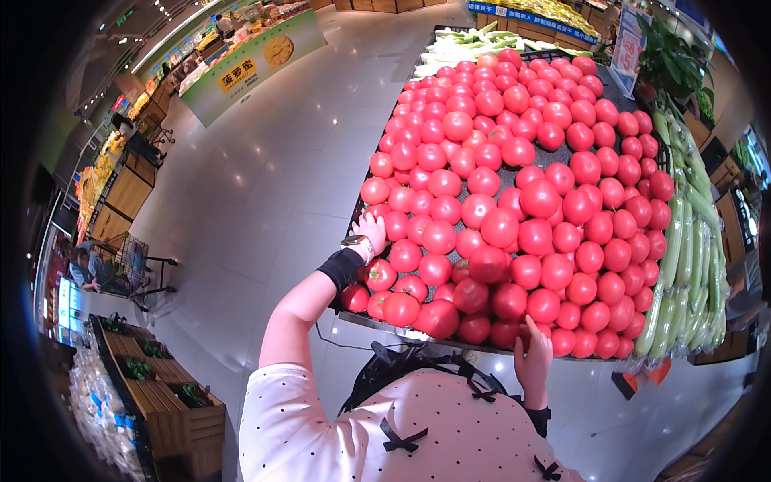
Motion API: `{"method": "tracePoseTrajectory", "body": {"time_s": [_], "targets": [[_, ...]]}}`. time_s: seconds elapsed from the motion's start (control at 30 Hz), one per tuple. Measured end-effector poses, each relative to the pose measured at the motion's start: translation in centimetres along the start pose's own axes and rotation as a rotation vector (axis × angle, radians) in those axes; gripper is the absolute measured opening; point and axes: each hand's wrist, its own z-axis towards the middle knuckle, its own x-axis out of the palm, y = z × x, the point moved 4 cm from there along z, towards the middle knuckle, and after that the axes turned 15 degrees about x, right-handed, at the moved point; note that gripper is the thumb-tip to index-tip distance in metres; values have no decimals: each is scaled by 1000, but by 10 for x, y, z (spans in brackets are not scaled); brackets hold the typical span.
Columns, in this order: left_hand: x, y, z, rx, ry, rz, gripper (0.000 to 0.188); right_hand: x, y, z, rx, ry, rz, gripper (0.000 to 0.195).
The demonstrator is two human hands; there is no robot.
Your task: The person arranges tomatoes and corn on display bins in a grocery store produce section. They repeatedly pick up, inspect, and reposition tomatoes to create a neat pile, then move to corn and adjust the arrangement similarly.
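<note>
A broad display of red tomatoes [438,237] lies before me in a black-edged stand. At its left edge, my left hand [368,235] rests beside the tomatoes with its fingers spread, a watch and a black band on the wrist. No tomato shows in its grasp. My right hand [535,355] is at the front edge, thumb and fingers apart, its fingertips against the front row. Part of a tomato shows between thumb and fingers there. Dark grey mat [547,155] shows through gaps in the pile.
Wrapped long green vegetables [686,253] line the right side; pale green ones [470,43] lie behind. A price sign [627,51] stands at the back right. Wooden planter crates [162,385] stand at lower left. Farther left, a person [90,265] is near a shopping cart [129,265].
</note>
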Motion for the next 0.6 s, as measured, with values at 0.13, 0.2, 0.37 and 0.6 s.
{"method": "tracePoseTrajectory", "body": {"time_s": [0.13,0.2,0.37,0.6], "targets": [[9,-15,6,-38,-53,160,52,0,0,0,-47,-24,-9,46],[4,-16,5,-40,51,56,72,1,-1,2,-57,-24,-24,45],[-2,0,2,-20,-45,-346,87,3,-4,4,-83,-10,-54,47],[4,24,-19,406,-161,289,26,4,-3,2,-117,-8,-63,48]]}}
